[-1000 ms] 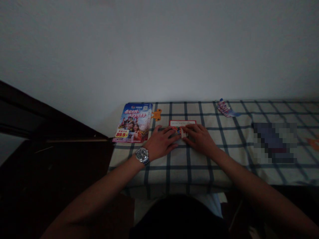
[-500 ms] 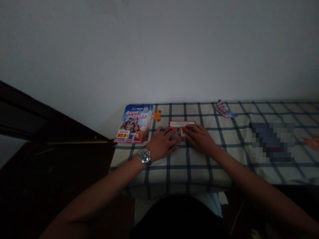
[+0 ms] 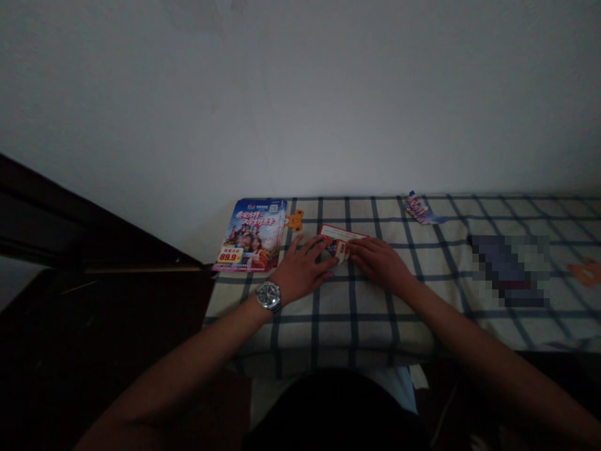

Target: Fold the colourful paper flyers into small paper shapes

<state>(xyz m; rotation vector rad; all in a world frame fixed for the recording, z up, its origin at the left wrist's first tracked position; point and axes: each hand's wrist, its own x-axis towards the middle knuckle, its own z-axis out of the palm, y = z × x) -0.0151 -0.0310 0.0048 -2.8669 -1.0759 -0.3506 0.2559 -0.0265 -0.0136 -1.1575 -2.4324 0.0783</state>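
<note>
A folded paper flyer [image 3: 342, 232] with a red border and white printed face lies tilted on the checked cloth, its lower part showing colourful print. My left hand [image 3: 305, 266], with a metal watch [image 3: 269, 296] at the wrist, rests with fingers spread at the flyer's left side, fingertips touching it. At its right side my right hand [image 3: 379, 264] has its fingers close together on the paper's edge, gripping it; the thumb is mostly hidden. A stack of glossy flyers [image 3: 251, 235] marked 89.9 lies left of my left hand.
The blue-and-white checked cloth [image 3: 375, 326] covers the table up to the wall [image 3: 300, 94]. Behind my right hand lies a crumpled piece of printed paper [image 3: 420, 208]. Farther right is a pixelated dark object [image 3: 509, 269]. Dark furniture [image 3: 70, 219] stands at the left.
The flyer has turned clockwise, its right end now lower. My left fingers have spread and shifted slightly left; my right hand stays at the flyer's right side.
</note>
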